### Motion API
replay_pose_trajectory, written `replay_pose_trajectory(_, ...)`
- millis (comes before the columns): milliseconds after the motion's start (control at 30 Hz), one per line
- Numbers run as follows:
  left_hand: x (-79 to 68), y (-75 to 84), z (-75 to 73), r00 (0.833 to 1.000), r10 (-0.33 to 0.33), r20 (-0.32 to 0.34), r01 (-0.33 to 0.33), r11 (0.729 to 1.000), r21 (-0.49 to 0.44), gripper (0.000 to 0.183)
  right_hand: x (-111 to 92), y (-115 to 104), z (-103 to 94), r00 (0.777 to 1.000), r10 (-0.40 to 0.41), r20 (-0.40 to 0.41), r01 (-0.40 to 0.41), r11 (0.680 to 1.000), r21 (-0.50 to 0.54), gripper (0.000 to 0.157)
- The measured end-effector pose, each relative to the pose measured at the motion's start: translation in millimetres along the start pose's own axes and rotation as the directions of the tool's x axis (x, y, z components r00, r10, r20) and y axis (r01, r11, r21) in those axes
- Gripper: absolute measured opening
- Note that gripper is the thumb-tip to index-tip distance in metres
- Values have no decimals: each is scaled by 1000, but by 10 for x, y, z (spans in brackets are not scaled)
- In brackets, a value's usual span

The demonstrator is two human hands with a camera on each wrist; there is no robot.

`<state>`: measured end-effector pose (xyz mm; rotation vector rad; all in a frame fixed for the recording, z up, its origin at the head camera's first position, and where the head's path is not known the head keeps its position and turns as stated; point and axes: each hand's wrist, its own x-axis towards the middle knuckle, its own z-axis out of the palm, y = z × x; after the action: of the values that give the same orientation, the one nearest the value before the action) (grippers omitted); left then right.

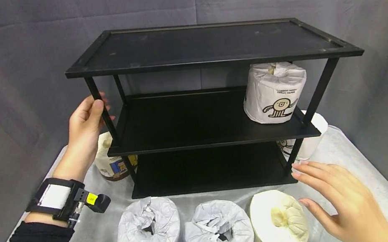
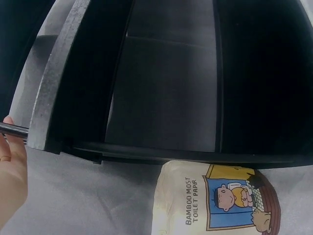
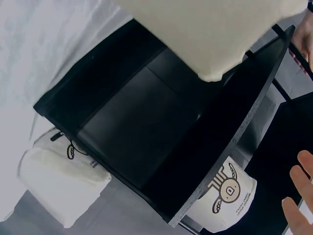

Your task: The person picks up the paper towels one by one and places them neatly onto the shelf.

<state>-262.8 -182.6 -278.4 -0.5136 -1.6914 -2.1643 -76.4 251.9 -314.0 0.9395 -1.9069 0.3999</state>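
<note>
A black three-tier shelf rack (image 1: 182,46) stands in the middle of the head view. My left hand (image 1: 82,128) grips its front left post (image 1: 93,88), thumb in front and fingers behind. Over the table at the right, my right hand (image 1: 343,199) is spread and holds nothing. Its fingertips come near the rack's lower right post and a cream wrapped toilet roll (image 1: 262,216). On the right end of the middle shelf sits a white wrapped toilet roll (image 1: 275,93) with a cartoon figure, also seen in the right wrist view.
Two white wrapped toilet rolls (image 1: 150,229) stand in front of the rack. Beside its left end is a roll with a cartoon picture (image 2: 230,200); another white roll (image 1: 317,131) stands beyond the right end. Grey curtains (image 1: 152,0) surround the cloth-covered table.
</note>
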Motion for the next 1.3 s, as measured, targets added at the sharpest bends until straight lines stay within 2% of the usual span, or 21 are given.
replay_pose_trajectory(133,-6,-1,1,1000,-3,0,3,1000,-13,18,-73,-62,16,999,-32,-1,32,999,7,41)
replay_pose_trajectory(300,-12,3,0,1000,-3,-2,3,1000,-9,18,-193,-103,-5,993,-89,80,91,996,-14,41)
replay_pose_trajectory(400,-16,8,3,1000,-3,-10,3,1000,-4,18,-256,-95,6,982,-145,124,148,989,-15,41)
replay_pose_trajectory(533,-22,14,7,1000,-8,-18,8,1000,10,18,-346,-97,42,968,-182,176,187,982,-16,43)
replay_pose_trajectory(767,-26,13,19,999,-35,-34,37,998,45,19,-519,-144,83,948,-138,288,145,989,-5,48)
replay_pose_trajectory(967,-26,11,20,999,-39,-33,40,998,50,20,-622,-169,147,951,-133,279,127,991,40,46)
replay_pose_trajectory(1133,-23,-2,11,1000,-25,-13,26,1000,17,20,-692,-183,181,951,-122,283,112,992,53,48)
replay_pose_trajectory(1300,-21,-16,7,1000,-22,-6,22,1000,2,20,-756,-172,228,947,-154,282,144,988,56,49)
